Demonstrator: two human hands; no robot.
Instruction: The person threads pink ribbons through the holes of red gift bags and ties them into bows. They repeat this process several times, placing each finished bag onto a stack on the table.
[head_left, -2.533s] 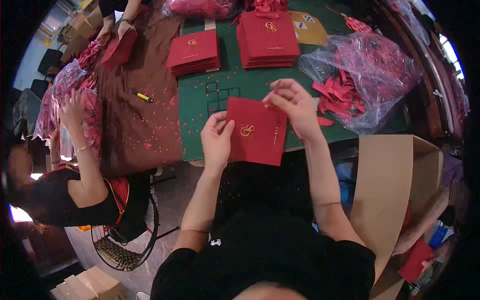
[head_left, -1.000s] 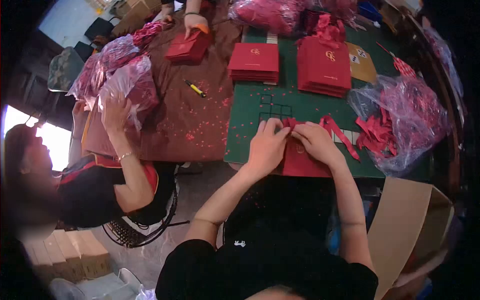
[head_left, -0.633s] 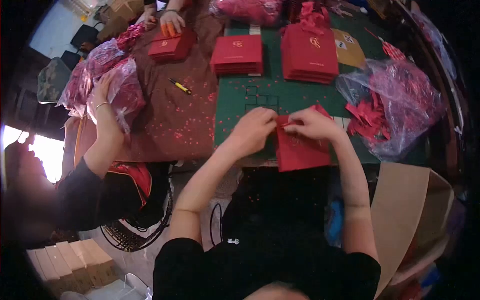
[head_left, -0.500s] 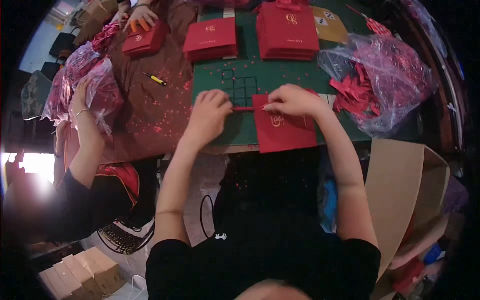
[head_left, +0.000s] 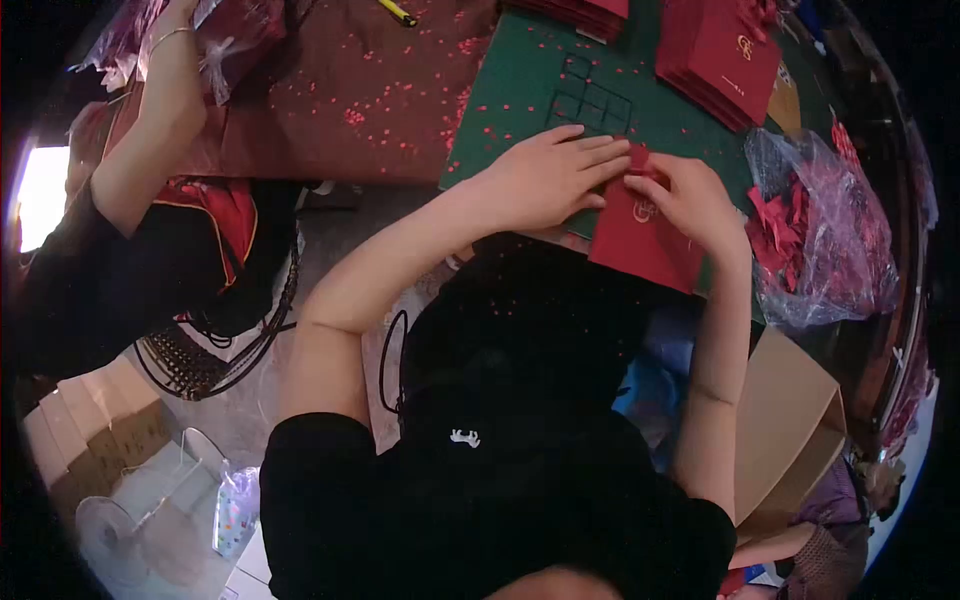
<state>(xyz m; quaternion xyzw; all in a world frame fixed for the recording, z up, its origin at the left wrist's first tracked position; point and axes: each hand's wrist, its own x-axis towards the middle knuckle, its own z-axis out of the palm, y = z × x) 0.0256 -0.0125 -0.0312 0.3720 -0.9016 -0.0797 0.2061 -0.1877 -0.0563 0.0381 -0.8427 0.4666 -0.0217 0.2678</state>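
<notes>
A red gift bag (head_left: 655,245) with a gold emblem lies flat and slanted at the table's front edge. At its top end is a short piece of red ribbon (head_left: 638,158). My left hand (head_left: 565,178) reaches across from the left, fingers stretched out, their tips touching the ribbon end. My right hand (head_left: 692,200) rests over the bag's upper right part, thumb and fingers bent together in a pinch at the ribbon. The exact grip is partly hidden by the fingers.
Stacked red bags (head_left: 715,65) stand at the back, beside a clear plastic bag (head_left: 825,235) of red ribbons. Red confetti dots the green mat (head_left: 510,100) and brown cloth (head_left: 330,70). A yellow cutter (head_left: 398,12) lies far off. A co-worker's arm (head_left: 170,110) is at left; an open carton (head_left: 790,420) stands right.
My view has turned and shifted down. My left hand has come in from beside the bag to its top, fingers now straightened. The ribbon stretch between my hands no longer shows.
</notes>
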